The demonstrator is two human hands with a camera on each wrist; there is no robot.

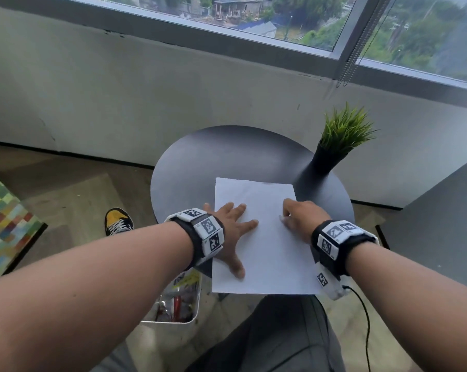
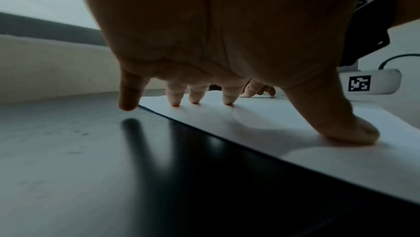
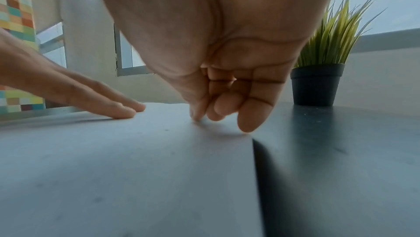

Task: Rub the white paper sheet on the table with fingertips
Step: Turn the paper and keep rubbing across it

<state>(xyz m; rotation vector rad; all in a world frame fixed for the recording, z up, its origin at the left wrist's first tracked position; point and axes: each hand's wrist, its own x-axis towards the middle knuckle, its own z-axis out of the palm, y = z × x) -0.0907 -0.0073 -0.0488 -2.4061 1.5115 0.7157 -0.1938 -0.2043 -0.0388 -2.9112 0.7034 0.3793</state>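
A white paper sheet (image 1: 267, 245) lies on the near half of a round dark table (image 1: 200, 162), its near edge hanging past the rim. My left hand (image 1: 235, 224) is spread flat over the sheet's left edge, thumb and three fingertips (image 2: 228, 100) pressing the paper (image 2: 272, 124) and the little finger over the bare table (image 2: 68, 151). My right hand (image 1: 302, 218) is near the right edge, fingers bent down and bunched, with the fingertips (image 3: 216, 115) touching the paper (image 3: 136, 151). It holds nothing. The left hand (image 3: 90, 93) also appears flat in the right wrist view.
A potted grass plant (image 1: 342, 135) in a black pot (image 3: 318, 83) stands at the table's far right. Under the table's left side sits a white bin (image 1: 173, 299) with clutter. A cable (image 1: 361, 318) hangs from my right wristband. A grey panel (image 1: 442, 232) stands to the right.
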